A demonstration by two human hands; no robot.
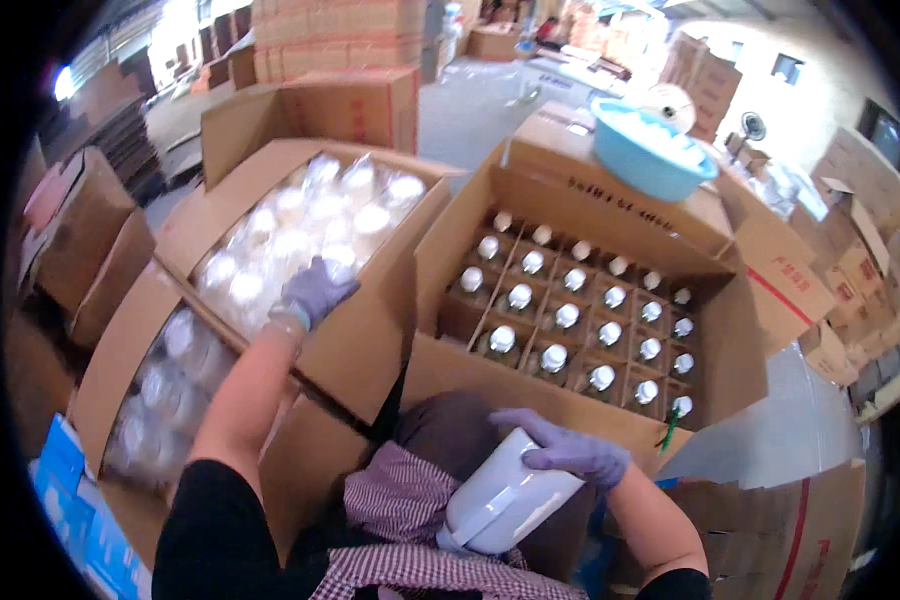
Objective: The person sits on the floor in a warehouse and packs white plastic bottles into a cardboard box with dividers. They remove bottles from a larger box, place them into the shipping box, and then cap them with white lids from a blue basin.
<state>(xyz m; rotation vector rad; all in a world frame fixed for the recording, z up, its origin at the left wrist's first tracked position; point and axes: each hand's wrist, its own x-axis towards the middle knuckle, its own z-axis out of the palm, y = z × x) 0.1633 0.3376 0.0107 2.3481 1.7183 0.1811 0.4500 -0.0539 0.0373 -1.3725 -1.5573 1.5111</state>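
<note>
My left hand (315,292), in a light purple glove, reaches over the open carton (202,232) of plastic-wrapped, white-topped containers (292,243). Its fingers are apart and rest on or just above the wrapped containers; their tips are partly hidden. On my lap a glossy white bottle (515,495) lies tilted, its narrower end toward my body. My right hand (575,452), gloved the same way, grips the bottle's upper end from above. Ahead of that hand stands a divided carton (440,375) with several white-capped bottles (567,315) upright in its cardboard cells.
At the left, another open carton (120,375) holds more plastic-wrapped containers. A light blue basin (650,175) of small white pieces sits on a box behind the divided carton. Flattened cardboard (800,530) lies at the right, and stacked cartons (335,40) stand at the back.
</note>
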